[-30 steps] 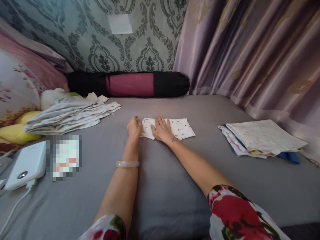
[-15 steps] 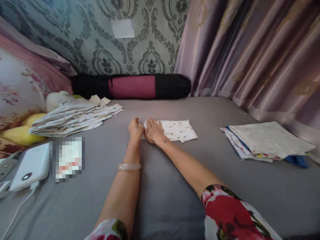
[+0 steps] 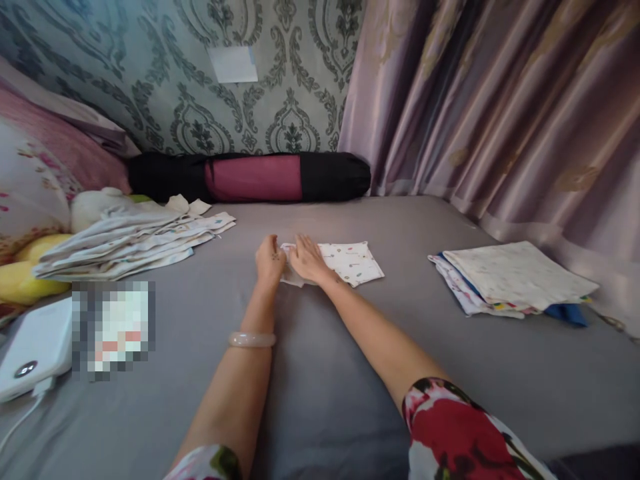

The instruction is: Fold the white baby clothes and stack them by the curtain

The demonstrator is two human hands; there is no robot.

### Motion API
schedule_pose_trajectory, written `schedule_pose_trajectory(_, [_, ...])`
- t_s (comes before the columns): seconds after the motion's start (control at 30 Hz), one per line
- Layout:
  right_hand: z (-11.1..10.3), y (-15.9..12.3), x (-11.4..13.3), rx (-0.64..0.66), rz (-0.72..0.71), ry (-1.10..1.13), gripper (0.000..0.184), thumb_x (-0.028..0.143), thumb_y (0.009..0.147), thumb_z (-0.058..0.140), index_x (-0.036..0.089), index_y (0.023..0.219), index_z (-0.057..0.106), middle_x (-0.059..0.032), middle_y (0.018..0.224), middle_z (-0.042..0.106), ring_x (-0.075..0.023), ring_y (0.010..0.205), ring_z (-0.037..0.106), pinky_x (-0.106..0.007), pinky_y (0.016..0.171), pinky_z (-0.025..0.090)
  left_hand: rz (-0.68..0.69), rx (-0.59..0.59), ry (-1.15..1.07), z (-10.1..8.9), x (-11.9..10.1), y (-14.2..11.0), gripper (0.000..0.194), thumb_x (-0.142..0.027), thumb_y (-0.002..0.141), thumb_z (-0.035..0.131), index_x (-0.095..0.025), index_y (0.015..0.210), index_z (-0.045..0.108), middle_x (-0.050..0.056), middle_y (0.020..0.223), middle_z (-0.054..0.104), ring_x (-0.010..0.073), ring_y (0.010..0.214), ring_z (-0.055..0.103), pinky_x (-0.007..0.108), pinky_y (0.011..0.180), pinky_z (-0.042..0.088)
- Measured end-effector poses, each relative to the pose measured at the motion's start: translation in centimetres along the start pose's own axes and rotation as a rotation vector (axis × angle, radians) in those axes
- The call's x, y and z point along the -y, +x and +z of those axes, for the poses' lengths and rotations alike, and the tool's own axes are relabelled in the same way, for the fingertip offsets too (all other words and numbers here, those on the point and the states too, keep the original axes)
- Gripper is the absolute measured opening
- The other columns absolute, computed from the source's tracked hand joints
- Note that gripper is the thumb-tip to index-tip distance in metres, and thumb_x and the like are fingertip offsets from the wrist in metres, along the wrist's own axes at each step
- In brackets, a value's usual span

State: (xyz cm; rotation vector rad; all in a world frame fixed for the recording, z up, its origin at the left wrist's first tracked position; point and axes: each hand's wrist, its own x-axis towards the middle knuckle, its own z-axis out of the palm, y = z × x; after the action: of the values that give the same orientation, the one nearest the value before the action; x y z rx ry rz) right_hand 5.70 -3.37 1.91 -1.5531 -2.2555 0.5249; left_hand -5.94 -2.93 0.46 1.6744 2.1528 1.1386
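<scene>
A white cloth with a small scattered print (image 3: pixel 353 261) lies folded on the grey bed sheet in front of me. At its left end my left hand (image 3: pixel 271 262), with a pale bangle on the wrist, is closed with the fingers curled on the cloth's edge; the fingertips are partly hidden. My right hand (image 3: pixel 307 260) lies flat on top of the cloth just beside it, fingers stretched out. Between and below the two hands a bit of the cloth's near edge shows. The cloth's right half is uncovered and lies flat.
A stack of folded cloths (image 3: pixel 520 273) lies to the right. On the left is a pile of light printed fabrics (image 3: pixel 135 243) near a yellow plush (image 3: pixel 33 280). A white power bank (image 3: pixel 37 350) with a cable is at the near left. A black and maroon bolster (image 3: pixel 255 178) lies along the wall.
The view has turned slightly right, so the surroundings sit further left. Both hands have shifted a little to the right over the cloth, and more of its near edge shows between them.
</scene>
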Motion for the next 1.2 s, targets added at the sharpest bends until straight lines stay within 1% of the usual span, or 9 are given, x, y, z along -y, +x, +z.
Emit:
schedule_pose_trajectory(0.13, [-2.3,-1.7,-2.7,-0.049,0.01,-0.128,0.055,0.026,0.097,0.027,0.01,0.15,0.03,-0.0111,0.157,0.027,-0.0237,0.146,0.018,-0.048,0.118,0.011,0.232,0.13,0.026,1.4,-1.8,-1.0,0.04,-0.014,0.09,0.037,-0.013,0.125,0.056,0.015,0.124,0.064,0.0219,0.118,0.058,0.036,0.103,0.042])
schedule_pose_trajectory(0.23, [-2.8,-3.0,-4.5,-0.026,0.02,-0.216,0.054,0.029,0.098,0.026,0.012,0.149,0.033,-0.0119,0.156,0.029,-0.0254,0.146,0.019,-0.052,0.117,0.011,0.391,0.261,0.104,2.5,-2.7,-2.0,0.039,-0.019,0.092,0.039,-0.013,0.129,0.053,0.016,0.132,0.059,0.0234,0.129,0.049,0.04,0.109,0.036])
schedule_pose_trajectory(0.33, [-2.4,-3.7,-5.3,0.004,0.017,-0.258,0.053,0.03,0.098,0.026,0.014,0.149,0.034,-0.0115,0.157,0.028,-0.0258,0.145,0.02,-0.052,0.116,0.013,0.415,0.36,0.215,3.1,-2.9,-2.9,0.044,-0.026,0.096,0.035,-0.012,0.135,0.048,0.017,0.143,0.049,0.0276,0.138,0.037,0.048,0.114,0.026])
schedule_pose_trajectory(0.43, [-2.0,-3.9,-5.4,-0.009,0.017,-0.265,0.054,0.029,0.098,0.026,0.015,0.149,0.034,-0.0107,0.157,0.027,-0.0253,0.145,0.02,-0.052,0.116,0.012,0.392,0.428,0.295,3.2,-2.8,-3.3,0.048,-0.028,0.097,0.029,-0.011,0.14,0.043,0.016,0.148,0.043,0.0286,0.141,0.033,0.05,0.116,0.02])
schedule_pose_trajectory(0.6, [-2.3,-3.8,-5.4,-0.007,0.037,-0.215,0.054,0.03,0.098,0.025,0.013,0.15,0.032,-0.0108,0.157,0.027,-0.0238,0.145,0.02,-0.049,0.117,0.012,0.402,0.441,0.345,3.0,-2.9,-3.3,0.051,-0.029,0.097,0.028,-0.01,0.143,0.04,0.015,0.15,0.04,0.0279,0.142,0.031,0.048,0.116,0.02])
schedule_pose_trajectory(0.8, [-2.7,-4.1,-6.7,-0.131,0.164,-0.266,0.055,0.033,0.099,0.025,0.007,0.147,0.034,-0.0153,0.156,0.029,-0.0265,0.145,0.02,-0.051,0.117,0.009,0.45,0.345,0.372,2.9,-2.7,-3.4,0.053,-0.037,0.099,0.027,-0.011,0.143,0.042,0.015,0.15,0.04,0.0278,0.143,0.029,0.049,0.117,0.016])
schedule_pose_trajectory(1.03, [-2.7,-4.3,-7.4,-0.097,0.21,-0.252,0.057,0.036,0.1,0.024,0.008,0.148,0.033,-0.0158,0.155,0.03,-0.0276,0.144,0.022,-0.052,0.116,0.012,0.445,0.401,0.411,2.8,-2.3,-3.6,0.057,-0.043,0.098,0.027,-0.013,0.145,0.039,0.016,0.151,0.039,0.0291,0.143,0.029,0.049,0.117,0.014])
schedule_pose_trajectory(1.13, [-3.0,-4.4,-7.7,-0.158,0.239,-0.281,0.058,0.037,0.1,0.025,0.006,0.148,0.034,-0.0174,0.155,0.03,-0.0288,0.144,0.022,-0.053,0.116,0.009,0.475,0.346,0.401,2.6,-2.5,-3.7,0.058,-0.045,0.098,0.027,-0.014,0.144,0.04,0.016,0.151,0.039,0.0278,0.143,0.028,0.049,0.118,0.013])
schedule_pose_trajectory(1.2, [-3.1,-4.5,-8.0,-0.186,0.273,-0.297,0.058,0.038,0.1,0.025,0.005,0.146,0.035,-0.0187,0.154,0.031,-0.03,0.144,0.021,-0.054,0.115,0.009,0.498,0.367,0.386,2.6,-2.5,-3.7,0.06,-0.049,0.097,0.029,-0.015,0.145,0.039,0.016,0.152,0.037,0.0281,0.144,0.027,0.05,0.117,0.012])
